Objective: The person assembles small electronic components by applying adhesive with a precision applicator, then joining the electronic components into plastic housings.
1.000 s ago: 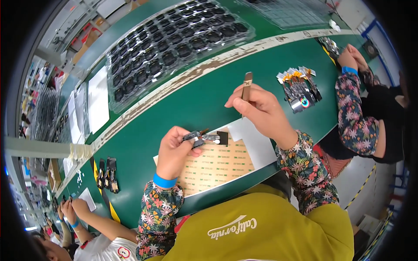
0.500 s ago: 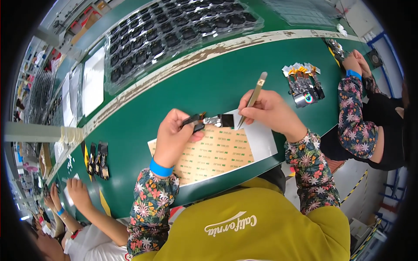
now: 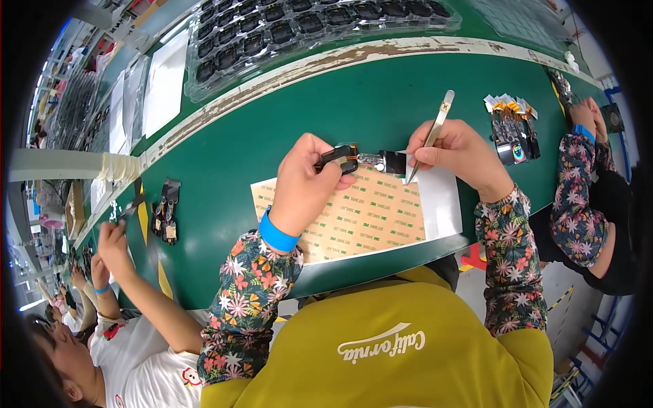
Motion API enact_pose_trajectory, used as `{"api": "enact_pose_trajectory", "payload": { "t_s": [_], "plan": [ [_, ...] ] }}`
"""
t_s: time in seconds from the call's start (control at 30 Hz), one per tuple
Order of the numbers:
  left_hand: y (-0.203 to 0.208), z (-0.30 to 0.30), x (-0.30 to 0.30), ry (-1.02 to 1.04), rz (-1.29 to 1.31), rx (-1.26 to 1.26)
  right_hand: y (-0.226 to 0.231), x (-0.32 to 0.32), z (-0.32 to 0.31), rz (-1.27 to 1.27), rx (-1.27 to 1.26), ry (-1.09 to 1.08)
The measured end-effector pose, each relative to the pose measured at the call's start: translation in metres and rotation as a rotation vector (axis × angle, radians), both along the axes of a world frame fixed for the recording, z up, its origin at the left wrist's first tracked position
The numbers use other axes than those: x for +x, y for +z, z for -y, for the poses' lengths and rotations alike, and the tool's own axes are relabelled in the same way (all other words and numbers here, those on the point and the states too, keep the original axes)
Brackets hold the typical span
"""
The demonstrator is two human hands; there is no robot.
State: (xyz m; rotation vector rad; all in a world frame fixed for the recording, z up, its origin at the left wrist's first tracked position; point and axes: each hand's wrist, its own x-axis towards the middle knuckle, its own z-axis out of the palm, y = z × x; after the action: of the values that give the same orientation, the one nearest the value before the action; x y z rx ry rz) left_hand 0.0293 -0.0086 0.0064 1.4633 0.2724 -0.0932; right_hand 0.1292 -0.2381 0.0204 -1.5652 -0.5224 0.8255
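Observation:
My left hand [image 3: 309, 183] is pinched around a small black electronic module [image 3: 341, 159]. From the module a silvery flex strip runs right to a flat black square end [image 3: 394, 162]. My right hand [image 3: 462, 160] holds metal tweezers [image 3: 436, 132] like a pen, tips pointing down beside that square end. Whether the tips grip anything is too small to tell. Under both hands lies a tan sheet of adhesive backing [image 3: 360, 217] with printed rows, on a white sheet [image 3: 441, 204] that shows at its right.
Several assembled modules with flex tails [image 3: 510, 129] lie to the right; a few black ones [image 3: 166, 211] lie at left near yellow-black tape [image 3: 143, 214]. A clear tray of black parts [image 3: 282, 30] stands beyond the worn ledge [image 3: 306, 64]. Co-workers' hands [image 3: 114, 248] are on both sides.
The whole view has shifted, so the bench sits further right in it. My hands keep their grips close to the sheet's far edge. The left co-worker's hand has risen with a dark piece.

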Motion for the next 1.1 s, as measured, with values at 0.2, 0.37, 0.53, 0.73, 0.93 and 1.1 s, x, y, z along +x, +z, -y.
{"api": "enact_pose_trajectory", "payload": {
  "t_s": [0.2, 0.37, 0.53, 0.73, 0.93, 1.1],
  "plan": [
    [0.001, 0.001, 0.0, 0.004, -0.005, -0.008, -0.002, 0.005, 0.011, -0.116, 0.058, -0.062],
    [0.005, 0.0, 0.0, -0.028, -0.031, 0.018, -0.005, 0.014, 0.022, -0.363, 0.268, -0.242],
    [0.001, -0.001, -0.002, 0.004, 0.009, -0.032, 0.004, 0.009, 0.016, -0.366, 0.381, -0.462],
    [0.001, 0.002, -0.006, 0.045, 0.113, -0.262, 0.017, -0.027, -0.043, -0.316, 0.533, -0.39],
    [0.01, 0.005, -0.01, 0.052, 0.157, -0.317, 0.019, -0.042, -0.064, -0.108, 0.425, -0.471],
    [0.009, 0.006, -0.009, 0.04, 0.157, -0.315, 0.02, -0.045, -0.064, 0.054, 0.356, -0.465]
  ]
}}
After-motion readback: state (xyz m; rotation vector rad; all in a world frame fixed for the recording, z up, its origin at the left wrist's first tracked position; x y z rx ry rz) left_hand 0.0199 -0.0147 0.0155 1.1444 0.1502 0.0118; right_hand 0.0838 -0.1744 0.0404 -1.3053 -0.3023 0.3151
